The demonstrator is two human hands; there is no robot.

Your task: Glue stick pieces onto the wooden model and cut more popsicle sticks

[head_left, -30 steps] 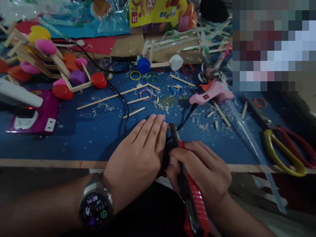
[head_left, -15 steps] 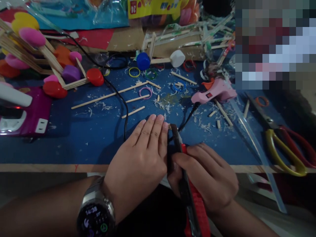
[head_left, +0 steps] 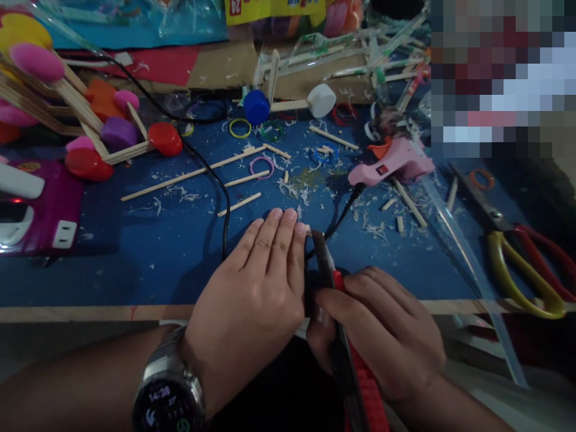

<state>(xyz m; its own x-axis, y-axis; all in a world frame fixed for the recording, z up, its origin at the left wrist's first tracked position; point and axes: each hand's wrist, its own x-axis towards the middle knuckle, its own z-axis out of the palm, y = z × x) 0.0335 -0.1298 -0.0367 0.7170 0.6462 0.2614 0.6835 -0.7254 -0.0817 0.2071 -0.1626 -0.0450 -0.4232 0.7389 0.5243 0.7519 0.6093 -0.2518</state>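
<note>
My left hand (head_left: pixel 252 288) lies flat on the blue tabletop (head_left: pixel 153 258), fingers stretched out and side by side. A small pale end of a wooden stick (head_left: pixel 308 228) peeks out by its index fingertip; the rest is hidden under the hand. My right hand (head_left: pixel 382 330) is closed around a red and black utility knife (head_left: pixel 345 366), thumb along its near side. The knife's dark blade end reaches the stick's tip, close beside the left index finger. Whether the edge has gone into the wood I cannot tell.
A pink glue gun (head_left: pixel 391 165) with a long clear glue stick, and scissors (head_left: pixel 499 225), lie to the right. Loose sticks (head_left: pixel 193 174), rubber bands and shavings are scattered ahead. A purple power box (head_left: pixel 67 204), a black cable (head_left: pixel 216 171) and a stick-and-cap build (head_left: pixel 114 133) occupy the left.
My right hand and the knife have shifted slightly right and down in the view. My left hand stays almost where it was. The background has slid a little left.
</note>
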